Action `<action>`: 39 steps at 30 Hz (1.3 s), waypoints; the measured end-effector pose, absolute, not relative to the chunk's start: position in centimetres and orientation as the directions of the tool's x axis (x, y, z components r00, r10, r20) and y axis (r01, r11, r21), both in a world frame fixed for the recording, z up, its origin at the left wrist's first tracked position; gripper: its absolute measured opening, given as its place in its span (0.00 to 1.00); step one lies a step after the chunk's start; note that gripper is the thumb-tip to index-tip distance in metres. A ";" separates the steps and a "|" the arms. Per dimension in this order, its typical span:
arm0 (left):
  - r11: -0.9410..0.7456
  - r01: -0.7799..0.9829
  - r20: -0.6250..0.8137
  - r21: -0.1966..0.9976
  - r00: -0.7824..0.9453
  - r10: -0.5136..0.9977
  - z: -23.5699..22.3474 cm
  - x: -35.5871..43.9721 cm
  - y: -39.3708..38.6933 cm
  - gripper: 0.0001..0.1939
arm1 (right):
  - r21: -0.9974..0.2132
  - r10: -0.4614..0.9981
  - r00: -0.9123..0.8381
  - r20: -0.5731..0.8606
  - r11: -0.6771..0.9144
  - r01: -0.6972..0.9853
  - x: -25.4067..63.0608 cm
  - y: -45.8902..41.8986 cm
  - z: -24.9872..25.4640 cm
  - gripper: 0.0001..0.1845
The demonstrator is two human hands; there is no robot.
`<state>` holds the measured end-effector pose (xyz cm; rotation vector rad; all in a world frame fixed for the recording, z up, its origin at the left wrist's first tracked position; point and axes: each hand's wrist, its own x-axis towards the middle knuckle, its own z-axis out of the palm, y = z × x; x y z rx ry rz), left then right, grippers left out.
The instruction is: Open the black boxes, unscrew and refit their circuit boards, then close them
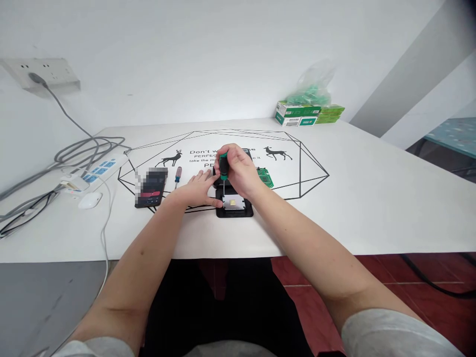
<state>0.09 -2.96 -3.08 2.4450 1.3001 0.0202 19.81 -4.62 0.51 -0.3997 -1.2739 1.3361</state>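
My right hand (pixel 238 168) is wrapped round a green and black screwdriver (pixel 223 168), held upright. Its thin shaft points down at the left side of a small black case (pixel 235 213) with a whitish panel inside. A small yellowish square (pixel 233 202) sits on that panel. My left hand (pixel 201 189) lies with spread fingers at the case's left edge, its thumb touching the case. Behind the case is another dark part, mostly hidden by my hands. A green circuit board (pixel 265 177) lies just right of my right hand. Whether the tip meets a screw is too small to tell.
On the left lie a second screwdriver (pixel 178 175), a phone (pixel 151 187), a white earbud case (pixel 89 200) and a power strip (pixel 106 168) with looped grey cables (pixel 89 144). Green and white boxes (pixel 299 114) under a plastic bag (pixel 314 89) stand at the back right.
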 end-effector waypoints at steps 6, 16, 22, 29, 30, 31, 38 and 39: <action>-0.452 0.833 -0.224 0.320 0.530 0.818 -2.7 0.2 -3.1 0.66 | -0.843 0.859 -0.302 0.413 0.236 -0.483 20.5 -4.6 0.6 0.27; -0.430 0.830 -0.203 0.355 0.518 0.831 -2.2 0.4 -3.5 0.61 | -0.841 0.889 -0.234 0.394 0.246 -0.481 20.7 -4.6 0.6 0.29; -0.528 0.754 -0.068 0.392 0.596 0.800 -2.0 0.5 -3.5 0.50 | -0.825 0.894 -0.233 0.382 0.216 -0.523 20.6 -4.6 0.7 0.31; -0.454 0.817 -0.158 0.355 0.531 0.832 -1.6 0.5 -3.7 0.56 | -0.838 0.896 -0.218 0.387 0.243 -0.489 21.1 -4.7 0.7 0.27; -0.449 0.821 -0.164 0.353 0.526 0.834 -1.6 0.5 -3.7 0.57 | -0.834 0.895 -0.225 0.386 0.234 -0.501 21.2 -4.6 0.8 0.26; -0.446 0.822 -0.167 0.353 0.525 0.835 -1.7 0.4 -3.7 0.57 | -0.830 0.894 -0.231 0.383 0.223 -0.511 21.3 -4.6 0.9 0.26; -0.442 0.819 -0.147 0.365 0.519 0.842 -1.9 0.4 -3.7 0.47 | -0.830 0.897 -0.118 0.427 0.336 -0.446 21.0 -4.5 0.9 0.29; -0.435 0.826 -0.151 0.359 0.511 0.846 -2.0 0.5 -3.7 0.47 | -0.828 0.891 -0.106 0.442 0.360 -0.431 21.0 -4.5 0.9 0.28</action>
